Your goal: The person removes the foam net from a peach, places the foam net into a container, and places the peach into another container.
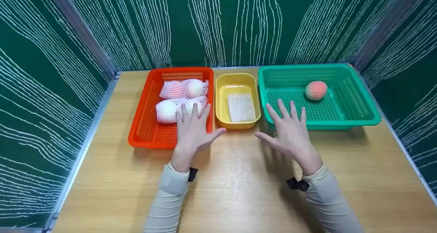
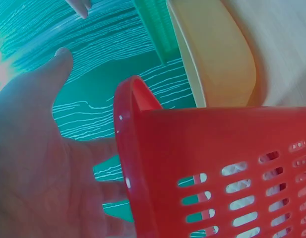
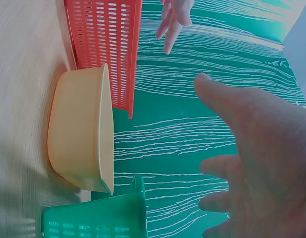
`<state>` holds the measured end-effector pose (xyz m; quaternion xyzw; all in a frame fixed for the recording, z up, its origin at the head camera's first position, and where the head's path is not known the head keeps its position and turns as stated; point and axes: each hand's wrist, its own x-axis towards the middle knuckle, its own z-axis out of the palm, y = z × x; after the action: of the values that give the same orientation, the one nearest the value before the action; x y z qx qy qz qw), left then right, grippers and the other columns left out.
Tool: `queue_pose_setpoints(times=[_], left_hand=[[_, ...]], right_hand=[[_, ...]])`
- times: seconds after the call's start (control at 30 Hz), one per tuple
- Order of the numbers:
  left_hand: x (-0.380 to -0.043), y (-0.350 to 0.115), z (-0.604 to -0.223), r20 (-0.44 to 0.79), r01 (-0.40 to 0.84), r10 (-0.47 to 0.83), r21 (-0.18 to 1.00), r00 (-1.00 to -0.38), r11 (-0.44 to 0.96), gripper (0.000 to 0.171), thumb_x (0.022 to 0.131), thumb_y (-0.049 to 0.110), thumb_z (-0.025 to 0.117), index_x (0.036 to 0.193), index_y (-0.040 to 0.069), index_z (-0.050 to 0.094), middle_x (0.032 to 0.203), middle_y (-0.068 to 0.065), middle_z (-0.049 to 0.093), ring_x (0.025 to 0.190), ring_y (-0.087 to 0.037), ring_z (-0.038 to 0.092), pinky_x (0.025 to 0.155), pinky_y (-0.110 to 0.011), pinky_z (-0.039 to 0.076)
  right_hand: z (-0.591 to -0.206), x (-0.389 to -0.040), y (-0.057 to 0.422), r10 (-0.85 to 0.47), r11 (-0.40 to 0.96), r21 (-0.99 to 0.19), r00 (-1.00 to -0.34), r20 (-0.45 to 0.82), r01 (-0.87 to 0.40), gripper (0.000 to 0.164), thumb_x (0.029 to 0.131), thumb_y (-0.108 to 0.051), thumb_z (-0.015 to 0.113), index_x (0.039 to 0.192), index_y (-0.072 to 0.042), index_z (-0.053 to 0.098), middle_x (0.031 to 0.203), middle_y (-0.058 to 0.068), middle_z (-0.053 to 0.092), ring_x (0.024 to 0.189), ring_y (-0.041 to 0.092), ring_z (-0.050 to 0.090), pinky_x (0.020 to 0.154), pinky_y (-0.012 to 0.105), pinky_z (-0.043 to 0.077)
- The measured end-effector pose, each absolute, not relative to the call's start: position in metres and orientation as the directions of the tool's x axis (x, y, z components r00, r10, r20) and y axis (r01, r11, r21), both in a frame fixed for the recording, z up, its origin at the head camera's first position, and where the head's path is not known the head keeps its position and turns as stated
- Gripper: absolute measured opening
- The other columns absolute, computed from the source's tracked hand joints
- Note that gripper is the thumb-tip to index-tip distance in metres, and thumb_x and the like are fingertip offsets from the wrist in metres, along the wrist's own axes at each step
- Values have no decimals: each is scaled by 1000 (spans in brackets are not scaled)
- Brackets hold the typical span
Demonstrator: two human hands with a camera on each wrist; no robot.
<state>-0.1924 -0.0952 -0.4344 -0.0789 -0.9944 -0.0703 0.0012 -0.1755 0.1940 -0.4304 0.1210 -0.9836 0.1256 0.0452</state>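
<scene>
My left hand (image 1: pixel 194 128) is spread over the near right part of the red basket (image 1: pixel 143 137), its fingers straight and holding nothing. In that basket lie several round fruits (image 1: pixel 167 111) wrapped in white foam nets. My right hand (image 1: pixel 290 134) is spread too, its fingertips over the near left edge of the green basket (image 1: pixel 368 113). A bare pinkish peach (image 1: pixel 316 90) rests inside the green basket. Between the two baskets stands a yellow bin (image 1: pixel 235 78) with white foam netting (image 1: pixel 241 107) lying flat in it. From the left wrist view, the red basket's wall hides part of the left fingers.
The wooden table (image 1: pixel 235 192) carries all three containers in a row along its back edge. Green panels (image 1: pixel 177 28) with white wavy lines stand behind and at both sides, joined by metal posts (image 1: pixel 80 28).
</scene>
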Motion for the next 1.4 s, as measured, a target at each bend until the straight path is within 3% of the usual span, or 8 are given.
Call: queue_pose_setpoints(times=[0.17, 0.3, 0.4, 0.57, 0.77, 1.03, 1.4], left_hand=[[-189, -102, -431, -15, 150, 156, 192, -988, 970, 93, 82, 82, 34, 155, 25, 25, 156, -13, 28, 142, -42, 16, 113, -58, 12], [-184, -112, -428, -37, 150, 161, 204, -986, 967, 86, 86, 75, 40, 155, 25, 27, 148, -13, 40, 133, -38, 34, 108, -57, 26], [-180, -121, -426, -31, 158, 167, 197, -985, 967, 80, 88, 70, 45, 153, 25, 30, 142, -13, 46, 125, -35, 41, 105, -55, 32], [-173, -135, -425, -18, 179, 184, 164, -983, 970, 73, 89, 64, 51, 148, 22, 41, 136, -13, 50, 118, -34, 45, 100, -54, 37], [-165, -152, -425, -36, 177, 185, 159, -982, 971, 67, 91, 58, 55, 144, 19, 47, 133, -15, 52, 116, -37, 48, 97, -54, 40], [-161, -167, -420, -34, 165, 172, 152, -985, 975, 63, 92, 56, 54, 140, 14, 52, 129, -13, 56, 111, -36, 52, 95, -52, 42], [-169, -176, -400, -71, 100, 107, 97, -992, 990, 64, 90, 55, 59, 136, 10, 54, 117, -16, 60, 93, -34, 56, 86, -49, 47]], right_hand=[[-433, -174, 191, -235, 909, -285, -938, 254, -305, 76, 86, -56, 65, 144, -11, 47, 144, 20, 44, 133, 46, 32, 107, 65, 19], [-440, -171, 186, -263, 849, -327, -868, 422, -416, 53, 86, -38, 73, 125, -4, 63, 123, 17, 62, 115, 38, 53, 96, 55, 41], [-445, -171, 183, -279, 808, -326, -805, 523, -491, 39, 85, -30, 75, 113, -3, 69, 110, 15, 68, 103, 34, 60, 87, 49, 48], [-450, -175, 175, -316, 768, -283, -724, 614, -575, 28, 83, -24, 76, 101, -3, 73, 97, 12, 70, 90, 30, 64, 78, 44, 52], [-457, -176, 156, -399, 723, -242, -678, 617, -647, 25, 83, -25, 76, 98, -6, 74, 95, 8, 71, 84, 27, 64, 73, 40, 53], [-464, -176, 116, -531, 611, -233, -610, 588, -756, 24, 86, -29, 73, 101, -10, 74, 100, 4, 71, 92, 21, 66, 80, 37, 53], [-477, -183, 64, -682, 489, -231, -534, 500, -841, 31, 90, -25, 70, 117, -10, 70, 117, 9, 67, 101, 23, 64, 86, 37, 52]])
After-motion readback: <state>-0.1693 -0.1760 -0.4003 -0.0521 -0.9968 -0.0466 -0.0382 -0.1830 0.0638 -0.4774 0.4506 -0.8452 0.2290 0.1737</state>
